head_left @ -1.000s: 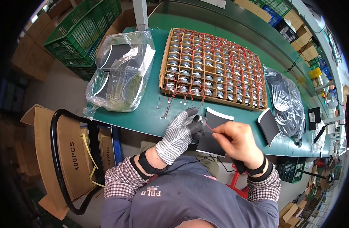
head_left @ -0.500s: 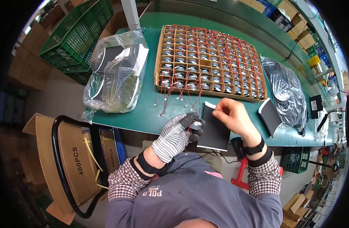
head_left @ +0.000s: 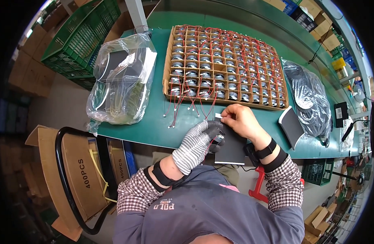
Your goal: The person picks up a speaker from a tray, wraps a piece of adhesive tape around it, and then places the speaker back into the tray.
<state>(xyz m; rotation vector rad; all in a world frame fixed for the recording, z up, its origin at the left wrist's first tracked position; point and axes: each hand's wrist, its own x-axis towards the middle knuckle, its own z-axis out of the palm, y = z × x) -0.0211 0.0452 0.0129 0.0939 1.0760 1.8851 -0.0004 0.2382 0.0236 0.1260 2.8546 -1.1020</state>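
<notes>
My left hand (head_left: pixel 201 140), in a striped glove with dark fingertips, is closed around a small round speaker (head_left: pixel 218 139) with red wire. Under and beside it lies a black sheet (head_left: pixel 231 151) with white edges, reaching over the table's front edge. My bare right hand (head_left: pixel 242 121) has thumb and forefinger pinched at the sheet's top end, by a white strip. Its fingers hide part of that end. Just beyond both hands stands a divided cardboard tray (head_left: pixel 225 100) of similar speakers, red and black leads trailing over its front.
A clear bag (head_left: pixel 121 95) of black sheets lies left on the green table (head_left: pixel 162 130). At right are another curved black sheet (head_left: pixel 290 127) and a bag of dark parts (head_left: pixel 307 99). A black-framed chair (head_left: pixel 61 162) and cartons stand left, below the table.
My right hand has come down and left onto the sheet's top end. My left hand has moved right with the speaker, over the sheet. The sheet has shifted slightly towards me.
</notes>
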